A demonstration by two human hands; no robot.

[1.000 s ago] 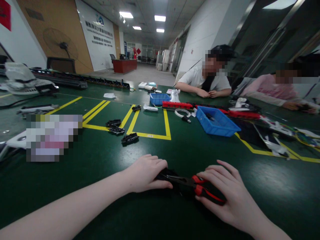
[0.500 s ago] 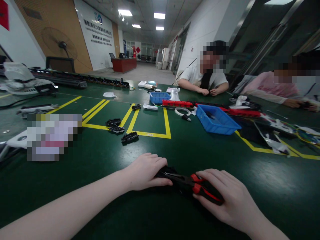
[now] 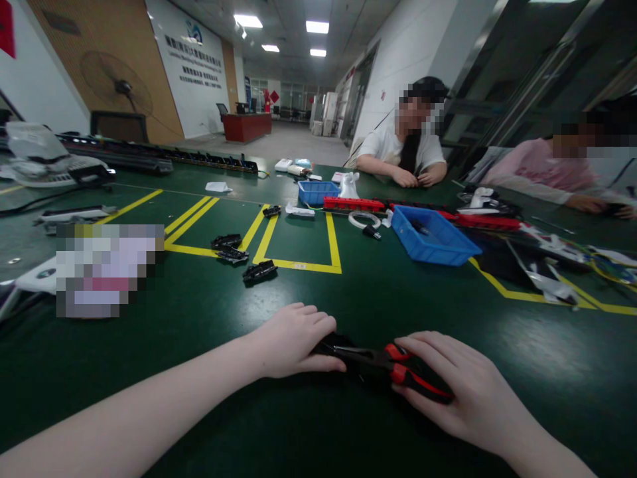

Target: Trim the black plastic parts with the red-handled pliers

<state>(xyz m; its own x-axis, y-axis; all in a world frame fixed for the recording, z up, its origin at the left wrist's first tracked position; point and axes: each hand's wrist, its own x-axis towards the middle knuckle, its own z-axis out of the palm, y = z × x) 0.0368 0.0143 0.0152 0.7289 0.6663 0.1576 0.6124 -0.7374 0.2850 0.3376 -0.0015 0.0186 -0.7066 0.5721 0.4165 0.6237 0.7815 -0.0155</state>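
My right hand (image 3: 455, 385) is wrapped round the red and black handles of a pair of long-nosed pliers (image 3: 401, 365). The jaws point left, toward a small black part (image 3: 328, 343) that my left hand (image 3: 301, 342) grips between thumb and fingers. Much of this part is covered by my fingers, and its exact kind cannot be made out. The plier tips lie against or very close to it. Farther up the green table, several similar black plastic parts (image 3: 259, 271) lie near the yellow tape lines.
Blue bins (image 3: 432, 249) stand beyond my hands, beside red strips (image 3: 353, 204) and a coiled white cable (image 3: 364, 220). At left is a pixelated object (image 3: 109, 272); wires and scraps (image 3: 552, 282) lie at right. Two people sit across the table.
My right hand and the pliers have shifted slightly to the right. My left hand stays nearly in place, holding the black part.
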